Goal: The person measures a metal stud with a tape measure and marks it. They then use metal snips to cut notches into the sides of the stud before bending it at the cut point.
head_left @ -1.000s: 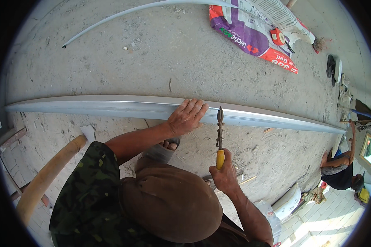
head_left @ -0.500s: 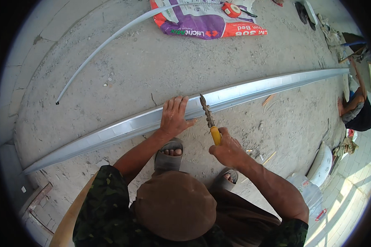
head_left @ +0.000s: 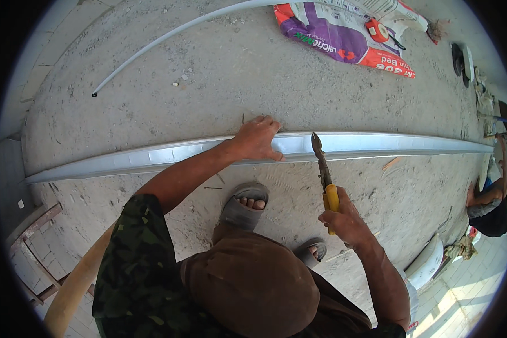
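Head view. Channel [head_left: 388, 143]: one, long, silvery metal; lies across the floor [head_left: 152, 118] ahead of both feet. Left hand [head_left: 256, 141]: laid across the channel, fingertips by the far edge, thumb by the near edge; whether clenched on it or merely resting, cannot tell. Right hand [head_left: 346, 218]: fingers wrapped around the yellow handles of the snips [head_left: 321, 163], whose metal tip overlaps the channel, right of the left hand; contact cannot be told.

Hazards, as judged: channel could slide or roll, if the left hand only rests on it; left thumb could be nicked, the tip pointing over metal near it; thin edges could cut bare skin; thin metal could bend, if levered; toes exposed in the sandal [head_left: 243, 209], should snips drop.

Markings: bag [head_left: 343, 45], large inverted lettering, white on purple and red, some green; finer print on its white part, too small to read. Tape measure [head_left: 378, 31], red, on the bag; pale round label, illegible. Channel: no lettering made out. Snips: none made out.
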{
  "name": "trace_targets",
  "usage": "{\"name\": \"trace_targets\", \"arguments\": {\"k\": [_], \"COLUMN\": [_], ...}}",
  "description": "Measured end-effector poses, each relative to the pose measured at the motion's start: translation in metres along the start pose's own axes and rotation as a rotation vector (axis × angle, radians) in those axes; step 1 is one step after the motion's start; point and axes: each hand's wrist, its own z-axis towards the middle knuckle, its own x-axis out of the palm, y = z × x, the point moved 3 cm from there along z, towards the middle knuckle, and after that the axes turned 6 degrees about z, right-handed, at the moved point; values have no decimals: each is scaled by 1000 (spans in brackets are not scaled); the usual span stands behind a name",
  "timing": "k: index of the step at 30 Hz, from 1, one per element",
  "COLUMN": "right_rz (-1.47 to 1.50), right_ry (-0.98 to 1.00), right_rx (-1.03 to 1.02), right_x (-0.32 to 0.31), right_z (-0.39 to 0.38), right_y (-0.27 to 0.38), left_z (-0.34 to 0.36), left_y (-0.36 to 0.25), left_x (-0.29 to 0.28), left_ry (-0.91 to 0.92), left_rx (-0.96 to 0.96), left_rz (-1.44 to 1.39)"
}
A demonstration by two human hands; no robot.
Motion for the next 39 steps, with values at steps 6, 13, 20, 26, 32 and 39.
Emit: {"name": "trace_targets", "arguments": {"k": [6, 13, 20, 26, 32, 39], "right_rz": [-57, -151, -77, -15, 167, 123], "right_ry": [-72, -96, -55, -58, -27, 12], "right_rx": [25, -54, 29, 39, 97, 50], "right_x": [-2, 5, 11, 24, 30, 18], "right_z": [-5, -13, -26, -32, -40, -28], "right_y": [-7, -13, -3, -20, -33, -41], "left_z": [-4, -1, -10, -23, -38, -38], "left_y": [-7, -19, -30, -50, -62, -57], "left_x": [8, 2, 5, 7, 16, 18], "left_ry": [7, 55, -29, 2, -228, -254], "left_rx": [-22, -23, 23, -53, 25, 51], "left_rz": [4, 32, 123, 172, 291, 270]}}
